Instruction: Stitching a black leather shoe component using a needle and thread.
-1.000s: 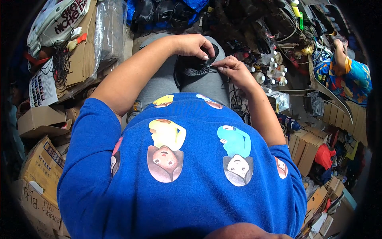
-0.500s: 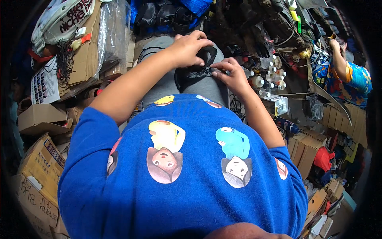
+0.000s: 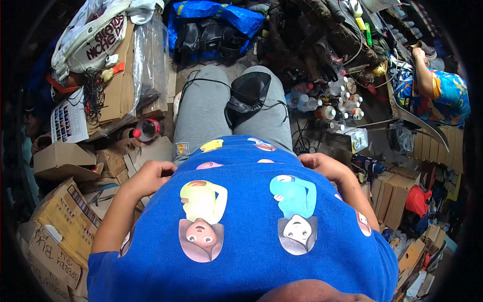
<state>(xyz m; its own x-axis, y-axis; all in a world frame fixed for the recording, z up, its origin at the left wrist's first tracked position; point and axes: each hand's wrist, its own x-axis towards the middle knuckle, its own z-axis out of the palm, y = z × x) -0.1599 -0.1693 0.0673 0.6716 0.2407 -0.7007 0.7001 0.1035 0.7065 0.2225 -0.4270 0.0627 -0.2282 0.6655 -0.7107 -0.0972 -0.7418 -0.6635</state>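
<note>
Both my hands are at the sides of my blue shirt, near the waist. My left hand has curled fingers closed at the shirt's left edge. On the other side my right hand is closed against the shirt, its fingertips partly hidden by the cloth. A black shoe-upper-like piece, with a dark mesh-like panel and a shiny edge, lies on my right thigh, untouched. A thin black cord runs from it across my left thigh, and another loose end trails to the right.
Plastic bottles crowd the floor at right. A blue bag with black leather pieces sits ahead. Cardboard boxes and a red-capped bottle are at left. A co-worker in a colourful shirt is at far right.
Both hands have let go of the black piece and drawn back from my lap to the sides of my shirt. The piece now rests on my right thigh with its cords spread.
</note>
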